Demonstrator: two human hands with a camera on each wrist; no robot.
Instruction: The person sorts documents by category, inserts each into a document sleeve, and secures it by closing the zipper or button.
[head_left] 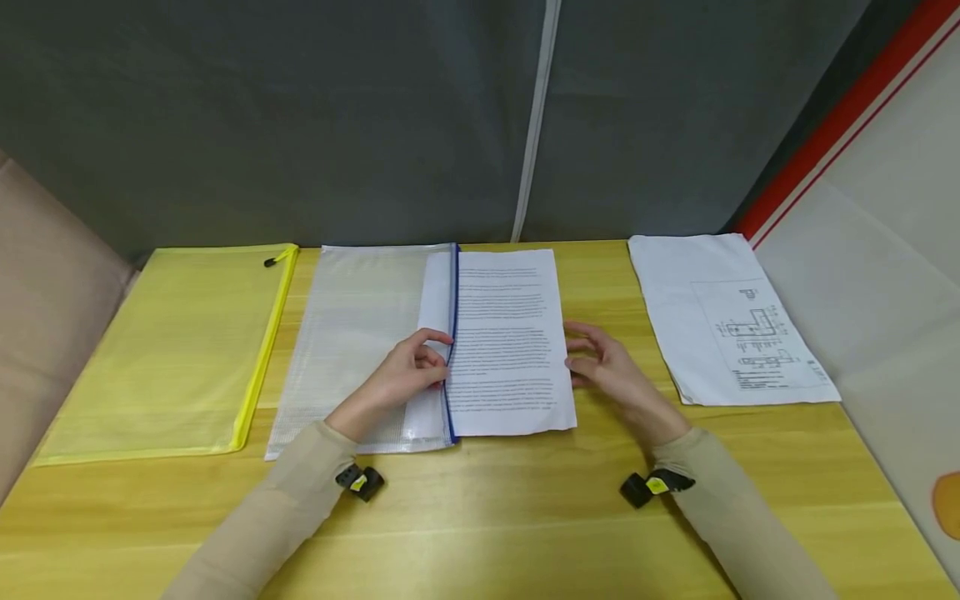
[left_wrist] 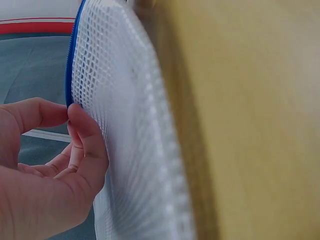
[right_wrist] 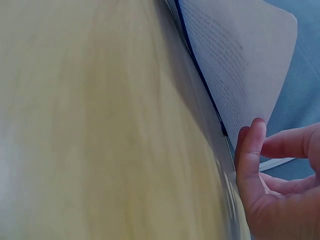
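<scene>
A white mesh zip pouch (head_left: 352, 333) (left_wrist: 130, 125) with a blue zipper edge (head_left: 453, 333) lies flat in the middle of the yellow wooden table (head_left: 487, 517). A printed sheet (head_left: 510, 350) (right_wrist: 235, 55) sticks out of its right-hand opening, with part of it showing through the mesh. My left hand (head_left: 435, 358) (left_wrist: 70, 112) pinches the blue zipper edge between thumb and forefinger. At the sheet's right edge my right hand (head_left: 581, 354) (right_wrist: 260, 150) rests with loosely bent fingers, its fingertips at the paper and gripping nothing.
A yellow zip pouch (head_left: 172, 350) lies flat at the table's left. Sheets with a line drawing (head_left: 727, 325) lie at the right. A grey curtain stands behind the table, a beige cushion (head_left: 45, 275) to the left, and a white panel with a red stripe (head_left: 862, 208) to the right.
</scene>
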